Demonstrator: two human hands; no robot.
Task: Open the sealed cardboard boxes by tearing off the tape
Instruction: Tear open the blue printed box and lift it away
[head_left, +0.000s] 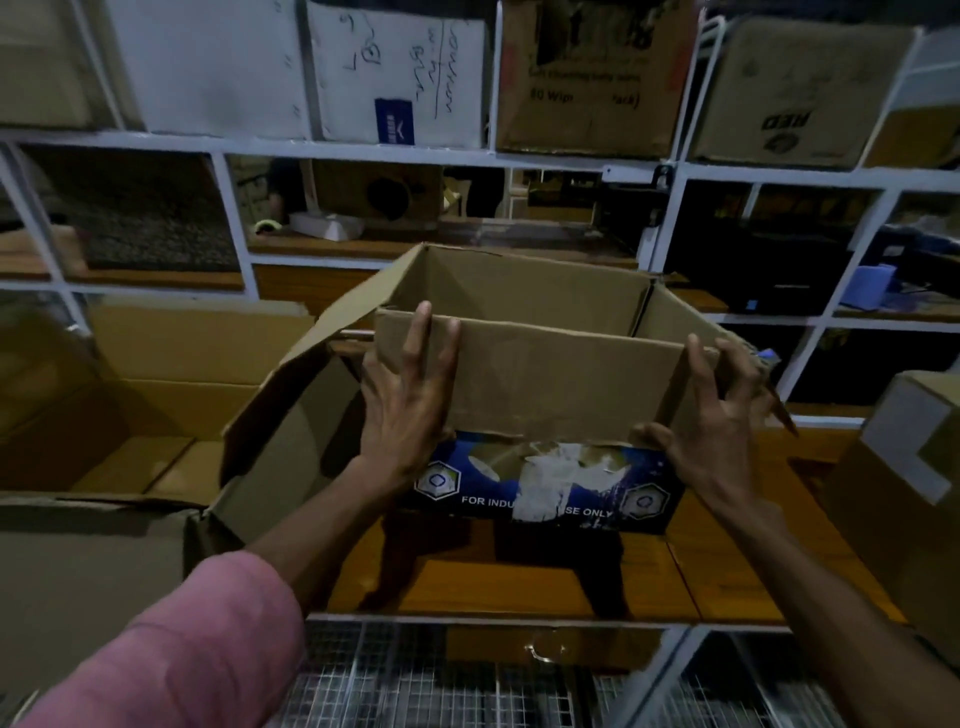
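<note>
Head view: box (530, 374) is sitting on the wooden counter (519, 577), centre frame, already open, all top flaps up or splayed. Near flap (545, 379) is standing upright toward the camera, left flap (291, 395) is hanging out and down, far and right flaps are leaning outward. Left hand (405, 410) is lying flat against the near flap at its left end, fingers straight and reaching up to the top edge, grip wide, pressing rather than clutching; probably steadying the flap or folding it back. Right hand (711, 415) is working at the flap's right end, fingers curled over the corner, thumb under the lower edge, grip closing on the flap, likely to bend it outward with the other hand. Blue printed front panel (545, 488) is showing torn white tape scraps (545, 483), so the tape here looks already ripped off. Inside of the box looks bare, though the floor is hidden behind the flap. Another opened box (156, 395) is sitting to the left, touching or just beside. A closed box (904, 457) is waiting at the right edge, probably next. Shelves (467, 150) behind are holding more cartons. Pink sleeve (197, 654) is covering the left arm.
</note>
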